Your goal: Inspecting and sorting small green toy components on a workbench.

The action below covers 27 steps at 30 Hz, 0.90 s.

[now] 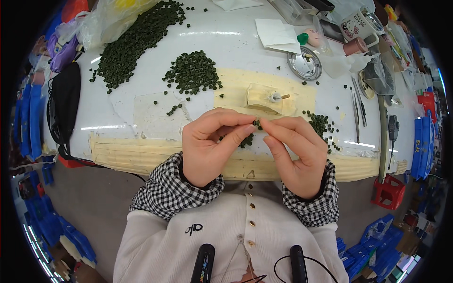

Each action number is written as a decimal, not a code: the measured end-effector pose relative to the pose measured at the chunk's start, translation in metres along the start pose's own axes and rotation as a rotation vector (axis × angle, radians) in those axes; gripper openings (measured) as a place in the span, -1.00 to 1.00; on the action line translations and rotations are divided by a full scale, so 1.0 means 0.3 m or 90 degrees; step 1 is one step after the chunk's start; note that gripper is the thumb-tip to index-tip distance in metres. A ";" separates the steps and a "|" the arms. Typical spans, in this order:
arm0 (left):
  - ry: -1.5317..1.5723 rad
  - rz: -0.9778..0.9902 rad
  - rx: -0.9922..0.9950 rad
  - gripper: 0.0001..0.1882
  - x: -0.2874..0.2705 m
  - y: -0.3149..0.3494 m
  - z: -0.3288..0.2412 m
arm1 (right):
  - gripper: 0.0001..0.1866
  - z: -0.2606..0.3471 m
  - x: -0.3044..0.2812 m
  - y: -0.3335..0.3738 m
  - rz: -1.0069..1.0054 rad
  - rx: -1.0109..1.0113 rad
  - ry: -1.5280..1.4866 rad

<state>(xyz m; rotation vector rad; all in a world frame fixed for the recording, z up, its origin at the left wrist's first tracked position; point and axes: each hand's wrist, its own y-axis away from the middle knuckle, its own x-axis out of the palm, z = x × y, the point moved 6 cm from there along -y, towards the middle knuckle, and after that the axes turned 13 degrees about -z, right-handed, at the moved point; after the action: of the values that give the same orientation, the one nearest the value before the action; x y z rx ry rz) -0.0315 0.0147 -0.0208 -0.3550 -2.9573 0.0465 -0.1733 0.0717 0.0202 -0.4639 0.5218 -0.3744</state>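
Observation:
My left hand [207, 141] and my right hand [302, 153] meet above the near part of the white table. Between the fingertips is a small dark green piece [257, 123]; the left thumb and forefinger pinch it, and the right fingertips press against its other side. Its exact form is too small to make out. Partly hidden behind my left fingers lies a small heap of similar green pieces [246, 140]. Another small heap [319, 123] sits just beyond my right hand. Past the hands stands a cream block [258, 97] with a short brown-tipped stick on it.
A large pile of green pieces [125, 54] and a medium pile [193, 73] cover the far left. Tweezers [355, 115], a round metal lid [304, 63], white tissue [277, 35] and a mug [356, 26] lie to the right. A black pouch [65, 104] is at the left edge.

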 end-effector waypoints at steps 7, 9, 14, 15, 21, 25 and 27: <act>-0.032 0.000 0.051 -0.83 -0.005 0.004 -0.007 | -0.68 0.004 0.011 0.010 0.016 0.003 -0.022; -0.028 0.007 0.039 -0.83 -0.006 0.005 0.002 | -0.67 0.015 0.010 0.010 0.019 -0.034 0.000; 0.022 0.021 -0.001 -0.83 0.002 0.007 0.015 | -0.63 0.021 0.008 0.014 0.007 -0.115 0.020; 0.026 0.029 -0.009 -0.83 0.002 0.006 0.016 | -0.63 0.022 0.007 0.016 0.007 -0.129 0.024; 0.063 0.044 -0.040 -0.82 0.012 0.007 0.009 | -0.64 -0.009 0.000 0.026 0.018 -0.094 -0.018; 0.081 0.039 -0.040 -0.82 0.015 0.004 0.013 | -0.65 -0.025 -0.002 0.027 0.020 -0.030 -0.064; 0.079 0.037 -0.043 -0.81 0.014 0.004 0.015 | -0.66 -0.028 -0.002 0.026 0.025 -0.018 -0.073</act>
<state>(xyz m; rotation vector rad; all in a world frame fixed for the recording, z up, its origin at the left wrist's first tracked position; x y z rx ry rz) -0.0360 0.0169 -0.0248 -0.4361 -2.8314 -0.0669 -0.1768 0.0757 0.0100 -0.4988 0.4249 -0.3005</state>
